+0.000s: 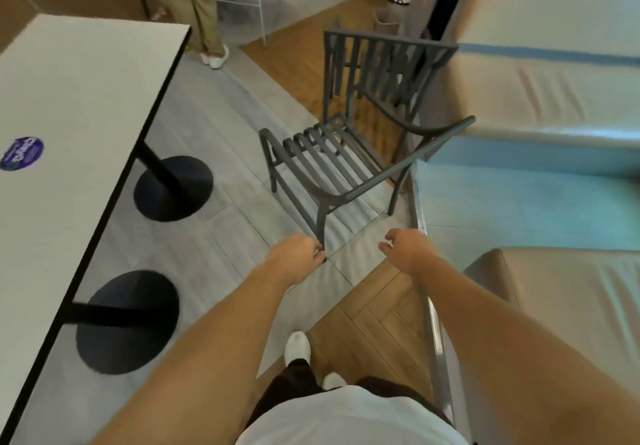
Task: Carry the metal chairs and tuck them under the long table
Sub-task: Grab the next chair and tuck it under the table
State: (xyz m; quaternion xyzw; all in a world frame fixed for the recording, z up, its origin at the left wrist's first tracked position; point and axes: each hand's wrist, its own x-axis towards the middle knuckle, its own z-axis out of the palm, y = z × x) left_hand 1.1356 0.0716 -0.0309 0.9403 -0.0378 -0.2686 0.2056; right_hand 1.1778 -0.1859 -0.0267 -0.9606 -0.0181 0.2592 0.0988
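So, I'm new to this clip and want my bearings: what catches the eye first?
A dark slatted metal chair stands mid-floor, turned at an angle beside a pale padded bench on the right. Both hands reach toward it: the left hand is at its near leg, the right hand open. The long white table runs along the left.

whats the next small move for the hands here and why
Probably reach both hands further forward to the grey metal chair and take hold of its armrests. The left hand and right hand are both empty and short of the chair. It stands on the floor between the long table and the cushioned bench, not yet tucked under.
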